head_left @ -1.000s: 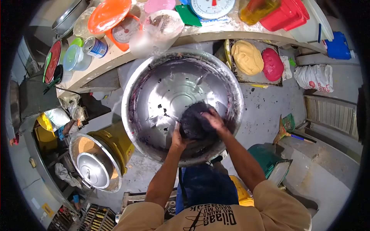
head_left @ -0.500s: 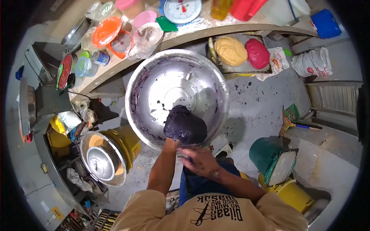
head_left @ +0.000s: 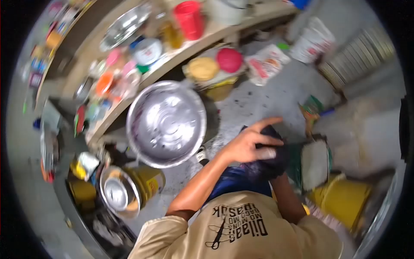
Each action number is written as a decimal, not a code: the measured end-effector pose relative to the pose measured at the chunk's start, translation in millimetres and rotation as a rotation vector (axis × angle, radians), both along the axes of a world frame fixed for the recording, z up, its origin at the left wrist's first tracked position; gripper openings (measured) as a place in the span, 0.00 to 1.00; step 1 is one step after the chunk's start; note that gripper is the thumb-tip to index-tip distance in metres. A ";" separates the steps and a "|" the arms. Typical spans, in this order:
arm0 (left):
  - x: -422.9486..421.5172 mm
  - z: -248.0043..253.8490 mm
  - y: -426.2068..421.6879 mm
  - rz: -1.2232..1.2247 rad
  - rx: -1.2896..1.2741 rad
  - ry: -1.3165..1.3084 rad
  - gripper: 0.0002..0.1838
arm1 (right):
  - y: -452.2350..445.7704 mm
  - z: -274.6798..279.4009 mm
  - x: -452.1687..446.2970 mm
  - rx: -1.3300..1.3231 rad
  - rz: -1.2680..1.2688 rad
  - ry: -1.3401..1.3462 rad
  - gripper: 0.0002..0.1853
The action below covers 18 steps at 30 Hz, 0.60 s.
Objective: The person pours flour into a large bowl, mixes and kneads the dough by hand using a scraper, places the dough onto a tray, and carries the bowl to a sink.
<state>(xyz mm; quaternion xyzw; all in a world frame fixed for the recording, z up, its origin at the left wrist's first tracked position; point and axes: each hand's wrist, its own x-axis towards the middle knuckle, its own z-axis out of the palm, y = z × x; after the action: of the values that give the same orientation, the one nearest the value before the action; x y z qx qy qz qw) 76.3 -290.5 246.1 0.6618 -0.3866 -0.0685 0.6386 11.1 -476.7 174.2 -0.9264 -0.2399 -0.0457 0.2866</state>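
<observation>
A lump of dark purple, nearly black dough (head_left: pixel 271 166) is up in front of my body, right of the basin. My left hand (head_left: pixel 248 146) lies across its near-left top side, fingers stretched and spread apart. Whether its fingertips press into the dough is blurred. My right forearm comes up beneath the lump, which rests on my right hand; the dough hides that hand's fingers. The large metal basin (head_left: pixel 133 144) stands at the left with dark smears and small scraps inside.
Yellow dough (head_left: pixel 203 69) and pink dough (head_left: pixel 229 59) sit on a tray beside the bench (head_left: pixel 157 73). A dial scale (head_left: pixel 148 52) stands on the bench. At the right are a green bucket with a pale, square-edged top (head_left: pixel 315 166) and a yellow tub (head_left: pixel 345 198).
The dark dough has left the basin and moved right, with both hands. My left hand now spreads over it, and my right hand has gone beneath it. The view has swung right.
</observation>
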 end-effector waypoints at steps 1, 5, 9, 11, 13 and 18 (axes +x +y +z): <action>-10.4 12.4 -35.4 -0.063 0.087 -0.095 0.21 | -23.7 0.0 -7.3 0.126 -0.023 0.042 0.27; -34.5 45.1 -116.5 0.045 0.208 -0.258 0.29 | -151.4 -9.8 -84.7 1.640 -0.440 0.604 0.28; -50.0 -3.8 -144.0 0.012 0.050 0.363 0.30 | -278.4 -19.9 -177.9 2.072 -0.580 0.232 0.29; -56.1 -46.3 -137.2 0.034 0.138 0.375 0.29 | -331.6 -17.6 -208.1 2.162 -0.548 0.044 0.30; -62.5 -64.2 -125.2 0.014 0.389 0.270 0.23 | -383.3 -16.0 -231.1 2.217 -0.489 -0.111 0.30; -88.0 -142.3 -82.3 0.101 0.709 0.466 0.11 | -494.3 -44.8 -255.3 2.025 -0.705 -0.382 0.32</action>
<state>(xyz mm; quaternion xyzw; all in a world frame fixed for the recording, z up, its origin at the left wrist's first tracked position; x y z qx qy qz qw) -11.7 -372.8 103.8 0.8253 -0.1518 -0.3137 0.4444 -244.1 -970.9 129.3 -0.2551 0.1478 -0.4449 0.8456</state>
